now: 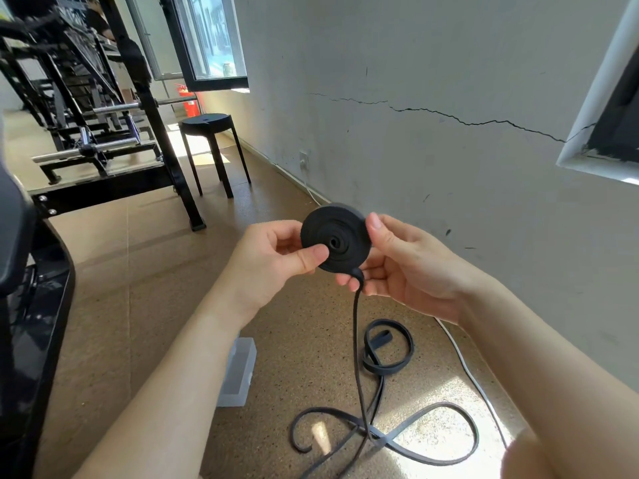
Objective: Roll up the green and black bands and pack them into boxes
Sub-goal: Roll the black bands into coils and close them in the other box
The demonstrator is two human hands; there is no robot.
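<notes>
A black band (340,226) is wound into a flat coil held up between both hands at mid-frame. My left hand (273,261) pinches the coil's left side, thumb on its face. My right hand (404,267) cups the right side, thumb on the rim and fingers under it. The band's loose tail (358,357) hangs straight down from the coil to the floor, where it lies in loops (387,347) and wider curls (432,433). A clear plastic box (238,371) stands on the floor below my left forearm. No green band is in view.
A black stool (211,133) stands by the cracked grey wall (449,115). A black gym rack with barbells (103,108) fills the left. A white cable (466,368) runs along the floor near the wall. A dark padded machine part (20,271) is at the left edge.
</notes>
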